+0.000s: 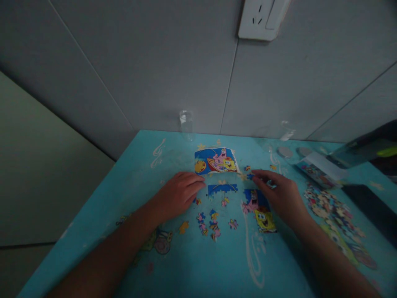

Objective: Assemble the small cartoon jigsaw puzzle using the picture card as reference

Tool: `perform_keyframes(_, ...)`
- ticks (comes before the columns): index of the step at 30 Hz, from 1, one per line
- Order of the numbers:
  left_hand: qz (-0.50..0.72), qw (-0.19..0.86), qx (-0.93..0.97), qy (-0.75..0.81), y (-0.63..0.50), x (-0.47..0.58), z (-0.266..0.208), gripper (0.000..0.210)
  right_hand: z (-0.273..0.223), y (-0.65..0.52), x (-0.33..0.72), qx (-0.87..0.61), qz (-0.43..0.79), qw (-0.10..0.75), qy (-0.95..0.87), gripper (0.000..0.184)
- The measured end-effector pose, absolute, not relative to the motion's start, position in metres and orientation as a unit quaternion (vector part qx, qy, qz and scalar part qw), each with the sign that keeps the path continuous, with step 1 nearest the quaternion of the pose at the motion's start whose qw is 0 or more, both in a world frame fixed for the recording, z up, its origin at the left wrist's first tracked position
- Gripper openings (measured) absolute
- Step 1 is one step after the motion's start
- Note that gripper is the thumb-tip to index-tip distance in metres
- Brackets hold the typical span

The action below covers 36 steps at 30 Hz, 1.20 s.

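Observation:
Between the thumb and fingers of my right hand [281, 192] is a small blue puzzle piece [249, 176]. My left hand [181, 191] rests on the table, its fingers bent and close together; whatever they may hold is hidden. Just right of its fingertips lies a joined blue puzzle strip [222, 188]. A joined section with a yellow sponge character [264, 219] and a pink figure lies below my right hand. Loose puzzle pieces [214, 225] and small joined clusters are spread between my forearms. Behind the strip lies a picture sheet [215, 160] with matching characters.
A heap of puzzle pieces [336, 209] lies at the right, near a dark flat object [372, 209] and a printed packet [319, 169]. Clear containers [186, 122] and round lids [284, 152] stand toward the wall. A wall socket [260, 18] is above the blue tabletop [133, 165].

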<state>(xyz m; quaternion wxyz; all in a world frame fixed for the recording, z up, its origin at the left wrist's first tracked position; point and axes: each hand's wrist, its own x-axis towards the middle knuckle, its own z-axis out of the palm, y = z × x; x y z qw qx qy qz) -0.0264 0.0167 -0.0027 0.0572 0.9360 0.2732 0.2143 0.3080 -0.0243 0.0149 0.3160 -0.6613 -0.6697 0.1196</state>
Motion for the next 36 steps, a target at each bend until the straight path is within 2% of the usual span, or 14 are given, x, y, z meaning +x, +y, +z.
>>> perform_keyframes(7, 0.17, 0.069, 0.964, 0.192, 0.013, -0.025, -0.004, 0.037, 0.015, -0.03, 0.297, -0.621, 0.135, 0.297, -0.713, 0.026)
perform_keyframes(13, 0.135, 0.07, 0.971, 0.184, 0.01, -0.025, -0.002, 0.032, 0.016, -0.032, 0.292, -0.611, 0.134, 0.294, -0.723, 0.025)
perform_keyframes(25, 0.14, 0.079, 0.97, 0.18, 0.011, -0.026, -0.004, 0.031, 0.018, -0.036, 0.284, -0.627, 0.301, 0.305, -0.65, 0.029)
perform_keyframes(36, 0.152, 0.081, 0.97, 0.17, 0.012, -0.026, -0.004, 0.035, 0.019, -0.036, 0.283, -0.616, 0.332, 0.307, -0.645, 0.035)
